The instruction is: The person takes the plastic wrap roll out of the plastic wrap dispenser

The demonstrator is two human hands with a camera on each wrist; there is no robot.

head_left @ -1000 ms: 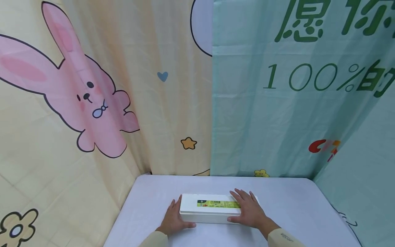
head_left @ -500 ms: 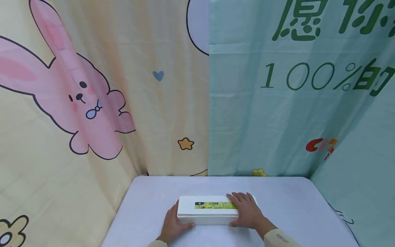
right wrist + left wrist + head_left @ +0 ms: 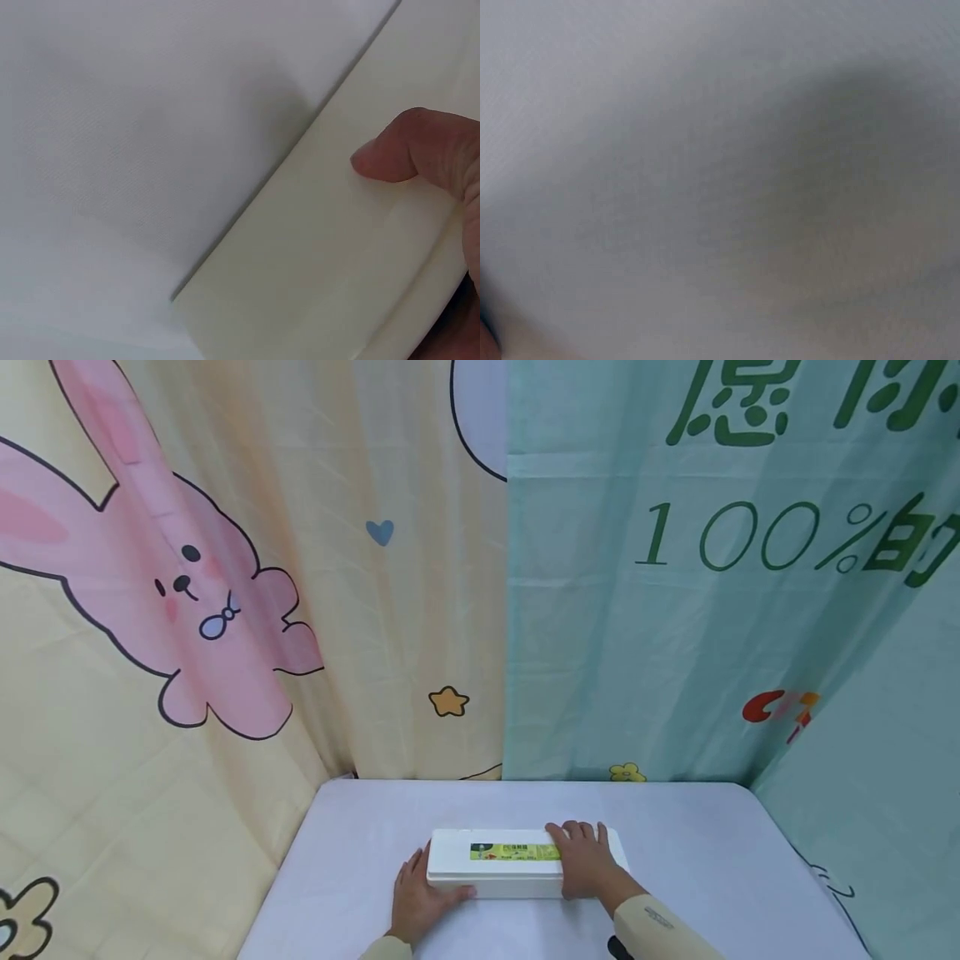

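A long white lidded box with a yellow-green printed label on its top lies on the table in the head view. At its left end my left hand rests with fairly straight fingers along the side and the thumb at the front corner. Over the lid's right part my right hand grips the box, fingers on top and thumb on the front face. Close up in the right wrist view, the right thumb presses the box's smooth front. Almost only blurred cloth shows in the left wrist view.
White cloth covers the table. Behind it hang a cream curtain with a pink rabbit and a teal curtain with green lettering. A small black object shows below the right sleeve.
My right hand has shifted slightly left along the lid, and its fingers have drawn in. The left hand stays at the box's left end. The head view has shifted slightly.
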